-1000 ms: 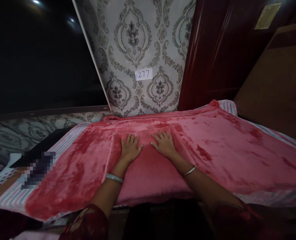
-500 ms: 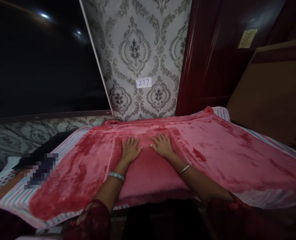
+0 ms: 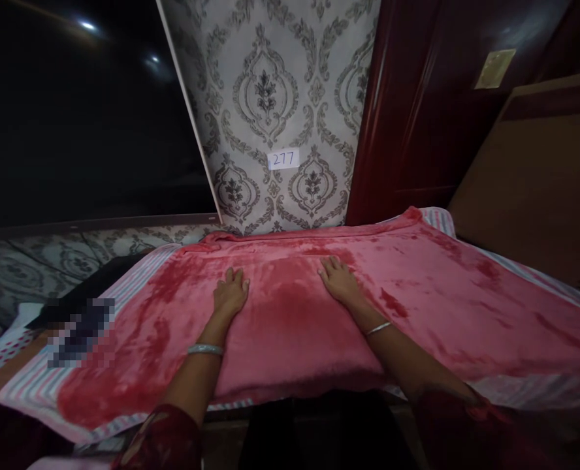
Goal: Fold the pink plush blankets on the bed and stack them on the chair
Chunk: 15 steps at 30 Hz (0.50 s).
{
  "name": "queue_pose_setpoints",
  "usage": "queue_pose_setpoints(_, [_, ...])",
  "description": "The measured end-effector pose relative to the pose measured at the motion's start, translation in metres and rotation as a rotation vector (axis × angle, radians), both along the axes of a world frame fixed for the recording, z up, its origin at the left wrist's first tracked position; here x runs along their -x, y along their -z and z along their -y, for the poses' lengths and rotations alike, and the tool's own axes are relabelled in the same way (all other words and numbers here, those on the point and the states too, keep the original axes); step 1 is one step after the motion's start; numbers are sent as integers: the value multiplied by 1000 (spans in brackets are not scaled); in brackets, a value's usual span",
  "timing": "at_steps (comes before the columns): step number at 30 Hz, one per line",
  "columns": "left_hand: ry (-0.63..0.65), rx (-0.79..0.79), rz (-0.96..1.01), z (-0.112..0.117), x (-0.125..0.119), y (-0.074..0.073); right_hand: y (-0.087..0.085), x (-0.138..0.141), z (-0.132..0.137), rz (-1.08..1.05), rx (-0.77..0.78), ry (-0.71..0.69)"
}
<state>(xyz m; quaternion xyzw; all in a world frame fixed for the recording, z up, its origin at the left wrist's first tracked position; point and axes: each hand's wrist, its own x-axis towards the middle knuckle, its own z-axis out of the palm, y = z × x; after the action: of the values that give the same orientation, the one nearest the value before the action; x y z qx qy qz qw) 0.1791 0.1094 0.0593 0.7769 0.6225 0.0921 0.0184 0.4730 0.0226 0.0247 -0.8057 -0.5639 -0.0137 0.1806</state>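
Pink-red plush is spread wide across the bed; the blanket is seen lying flat, its pile brushed into darker crimson streaks and paler pink patches, with a soft sheen over the nap; a thicker, raised fold is made out under the middle, between the two arms. Its long axis is laid from left to right across the view; the far hem is rolled into a narrow ridge along the foot of the patterned wall, and the near edge is draped over the front of the bed. A striped sheet is left showing beneath it at the left and at the far right corner.

The left hand is pressed palm-down on the plush, fingers pointed away toward the wall; the right hand is laid flat in the same way, well apart from the left; neither grip is closed, both are fully spread and nothing is held, only the pile is touched. A bangle is worn on the left wrist, a thinner one on the right. A small label marked 277 is stuck on the wall above; a dark red door is seen beside it.
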Motion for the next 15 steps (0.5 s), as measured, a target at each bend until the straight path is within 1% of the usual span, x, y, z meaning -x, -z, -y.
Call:
queue_pose_setpoints(4, [15, -16, -56, 0, -2, 7, 8, -3, -1, 3, -25, -30])
queue_pose_setpoints(10, [27, -20, -100, -2, -2, 7, 15, -9, -5, 20, -38, -49])
queue_pose_setpoints(15, [34, -9, -116, -3, -2, 8, 17, -8, -5, 36, -46, -43])
